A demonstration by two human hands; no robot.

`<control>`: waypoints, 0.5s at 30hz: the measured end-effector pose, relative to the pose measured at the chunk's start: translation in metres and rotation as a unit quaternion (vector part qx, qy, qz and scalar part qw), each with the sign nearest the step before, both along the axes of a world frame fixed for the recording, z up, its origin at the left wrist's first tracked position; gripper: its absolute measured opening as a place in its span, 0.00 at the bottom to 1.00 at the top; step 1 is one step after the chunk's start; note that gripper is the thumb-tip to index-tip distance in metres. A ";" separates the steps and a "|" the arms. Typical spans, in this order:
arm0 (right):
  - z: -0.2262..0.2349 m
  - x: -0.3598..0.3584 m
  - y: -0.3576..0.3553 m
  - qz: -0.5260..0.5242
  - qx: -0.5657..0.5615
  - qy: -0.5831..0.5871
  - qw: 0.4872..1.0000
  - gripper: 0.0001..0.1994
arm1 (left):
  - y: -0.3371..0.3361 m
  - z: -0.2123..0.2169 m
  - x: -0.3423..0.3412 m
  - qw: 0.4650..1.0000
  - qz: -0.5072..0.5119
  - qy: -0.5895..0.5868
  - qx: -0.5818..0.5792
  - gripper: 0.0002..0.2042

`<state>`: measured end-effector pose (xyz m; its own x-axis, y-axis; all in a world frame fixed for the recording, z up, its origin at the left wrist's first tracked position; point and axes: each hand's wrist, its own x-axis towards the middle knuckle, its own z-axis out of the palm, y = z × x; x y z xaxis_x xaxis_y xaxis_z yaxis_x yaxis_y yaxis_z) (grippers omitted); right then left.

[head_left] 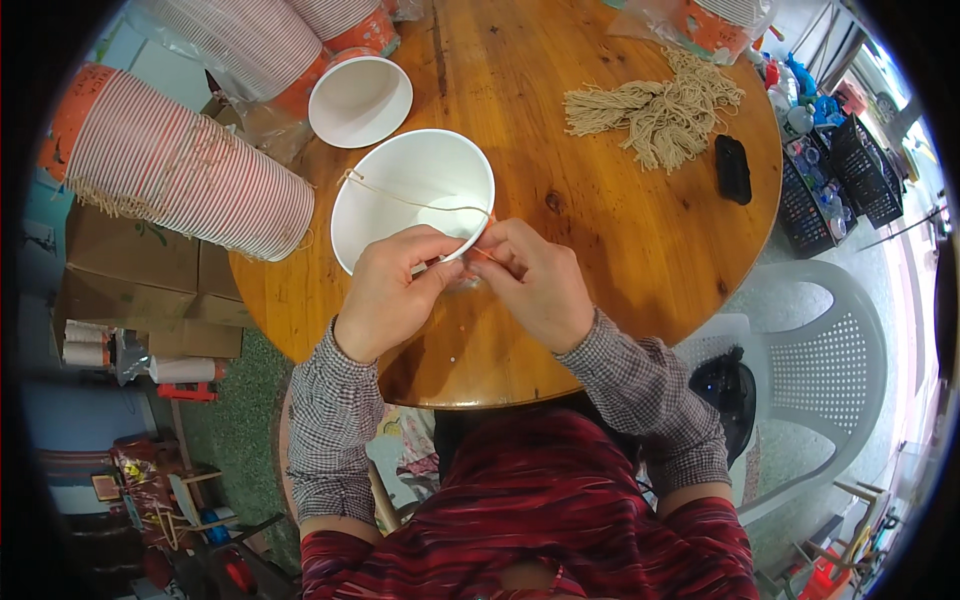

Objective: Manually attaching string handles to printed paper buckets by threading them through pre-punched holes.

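Observation:
A white paper bucket [385, 185] is tilted on the near part of the round wooden table, its open mouth facing me. A thin tan cord [415, 203] crosses its mouth, from the far left of the rim to the near right. My left hand [392, 285] is closed on the bucket's near rim, thumb and fingers pinching the edge. Beside it, my right hand [542, 282] is closed in a pinch at the rim where the cord ends; a bit of orange shows by its fingertips. The cord's end is hidden among my fingers.
Another white bucket [360, 102] stands just beyond. Stacked buckets [185, 165] lean at the left, with bagged stacks [245, 45] behind. A heap of tan cords [665, 112] and a small black object [733, 170] lie right. A grey plastic chair [825, 350] stands beside the table.

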<state>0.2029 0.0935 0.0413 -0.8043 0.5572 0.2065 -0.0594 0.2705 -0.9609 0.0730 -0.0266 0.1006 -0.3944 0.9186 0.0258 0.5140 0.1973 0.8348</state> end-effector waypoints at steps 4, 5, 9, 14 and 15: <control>0.004 0.006 0.020 -0.144 0.296 -0.022 0.944 0.08 | -0.006 -0.002 0.002 0.999 0.029 0.039 0.023 0.08; 0.010 0.002 0.025 -0.140 0.296 -0.020 0.944 0.08 | -0.008 -0.002 0.002 0.998 0.033 0.040 0.024 0.08; 0.024 -0.015 0.035 -0.143 0.316 0.184 0.920 0.06 | -0.005 -0.004 0.003 0.997 0.035 0.063 0.032 0.05; 0.022 -0.023 0.027 0.024 0.316 0.149 0.937 0.04 | -0.007 0.005 0.002 0.995 0.031 0.083 0.042 0.03; 0.021 -0.021 0.025 0.033 0.300 0.129 0.945 0.03 | -0.009 0.005 0.002 0.996 0.014 0.073 0.049 0.04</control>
<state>0.1818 0.1182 0.0626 -0.7126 0.2290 0.6632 -0.3063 0.7489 -0.5877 0.0749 -0.0361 0.1056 -0.4054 0.8977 0.1727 0.6265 0.1352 0.7676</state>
